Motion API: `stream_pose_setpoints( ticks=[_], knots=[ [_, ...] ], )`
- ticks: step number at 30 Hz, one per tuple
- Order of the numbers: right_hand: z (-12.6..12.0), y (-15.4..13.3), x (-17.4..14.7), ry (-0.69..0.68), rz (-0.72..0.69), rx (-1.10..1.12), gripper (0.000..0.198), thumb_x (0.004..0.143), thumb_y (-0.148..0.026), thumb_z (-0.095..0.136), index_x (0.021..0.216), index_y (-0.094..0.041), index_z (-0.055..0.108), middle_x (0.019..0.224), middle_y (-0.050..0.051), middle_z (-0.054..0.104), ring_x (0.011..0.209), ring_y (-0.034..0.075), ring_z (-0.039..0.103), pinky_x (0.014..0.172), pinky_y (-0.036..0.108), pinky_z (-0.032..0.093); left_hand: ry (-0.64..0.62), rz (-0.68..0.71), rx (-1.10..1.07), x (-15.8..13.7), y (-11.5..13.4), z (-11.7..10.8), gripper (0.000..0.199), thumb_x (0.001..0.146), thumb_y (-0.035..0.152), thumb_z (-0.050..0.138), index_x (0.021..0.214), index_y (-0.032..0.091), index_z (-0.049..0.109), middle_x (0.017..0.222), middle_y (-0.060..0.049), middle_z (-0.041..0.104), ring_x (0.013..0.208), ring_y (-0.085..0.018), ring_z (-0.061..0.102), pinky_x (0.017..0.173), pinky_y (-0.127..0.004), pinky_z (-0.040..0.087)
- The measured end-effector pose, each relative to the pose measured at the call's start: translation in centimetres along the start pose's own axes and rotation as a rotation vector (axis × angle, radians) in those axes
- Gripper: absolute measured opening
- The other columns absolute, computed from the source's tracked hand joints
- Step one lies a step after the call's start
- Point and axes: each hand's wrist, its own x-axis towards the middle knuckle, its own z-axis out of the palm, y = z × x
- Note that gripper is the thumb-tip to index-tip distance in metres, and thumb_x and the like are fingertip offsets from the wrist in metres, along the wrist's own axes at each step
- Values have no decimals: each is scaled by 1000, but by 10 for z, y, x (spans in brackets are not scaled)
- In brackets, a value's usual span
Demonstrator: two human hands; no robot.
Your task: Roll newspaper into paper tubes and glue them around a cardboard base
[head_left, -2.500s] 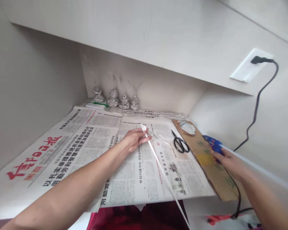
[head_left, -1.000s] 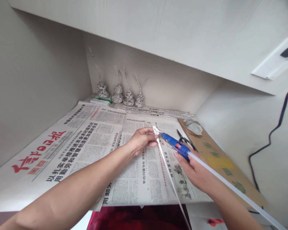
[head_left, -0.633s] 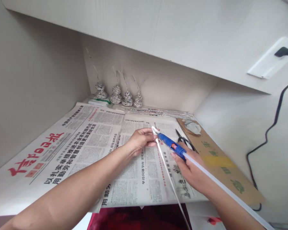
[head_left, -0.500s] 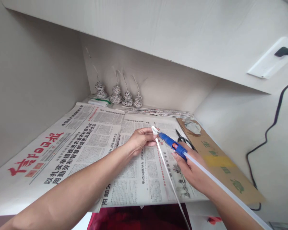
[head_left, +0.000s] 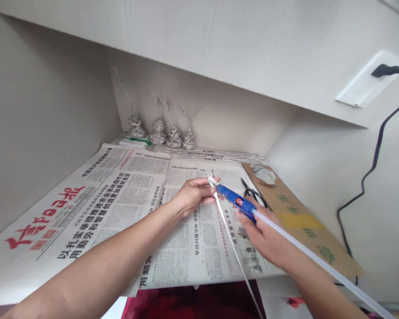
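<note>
My left hand (head_left: 197,191) pinches the folded upper end of a thin white paper strip (head_left: 230,237), whose long tail hangs down past the table's front edge. In my right hand (head_left: 261,232) is a blue glue gun (head_left: 234,198), its nozzle pointing left at the strip close to my left fingertips. A long translucent glue stick (head_left: 314,259) sticks out of the gun's rear and runs over my right forearm. Whether the nozzle touches the paper I cannot tell. Both hands are above newspaper (head_left: 182,239) spread over the table.
Several woven paper gourds (head_left: 158,133) stand along the back wall. Thin rolled paper sticks (head_left: 216,155) lie in front of it. Black scissors (head_left: 252,193) and a cardboard sheet (head_left: 306,221) are at right. A black cord (head_left: 367,177) hangs from the wall socket (head_left: 369,82).
The whole view has shifted slightly. My hands, the strip and the glue gun keep nearly the same positions relative to each other.
</note>
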Motion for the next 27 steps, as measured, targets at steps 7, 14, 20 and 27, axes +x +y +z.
stream_pose_setpoints(
  ticks=[7, 14, 20, 27],
  knots=[
    [3, 13, -2, 70, 33, -84, 20, 91, -37, 39, 102, -24, 51, 70, -1, 58, 61, 17, 56, 58, 28, 40, 18, -9, -25, 0, 1, 0, 37, 70, 10, 71, 106, 19, 68, 89, -6, 70, 74, -13, 68, 63, -18, 56],
    [-19, 69, -3, 70, 158, -283, 35, 86, -38, 43, 117, -23, 49, 89, 7, 67, 75, 24, 64, 63, 32, 46, 19, -51, -80, -2, 6, 3, 30, 67, 7, 73, 96, 13, 67, 81, -6, 69, 71, -14, 68, 61, -19, 57],
    [-61, 155, -27, 21, 153, -370, 38, 80, -31, 48, 116, -20, 48, 101, 13, 65, 88, 30, 63, 72, 38, 48, 24, -93, -85, -1, 7, 3, 15, 67, 7, 72, 80, 9, 63, 81, -9, 69, 75, -16, 68, 66, -20, 57],
    [-76, 190, -56, 12, 179, -293, 39, 76, -28, 51, 115, -25, 49, 108, 10, 63, 95, 30, 61, 75, 39, 50, -26, -135, -81, -2, 4, 2, 14, 69, 8, 71, 82, 9, 65, 85, -10, 68, 77, -15, 68, 69, -21, 57]
  ],
)
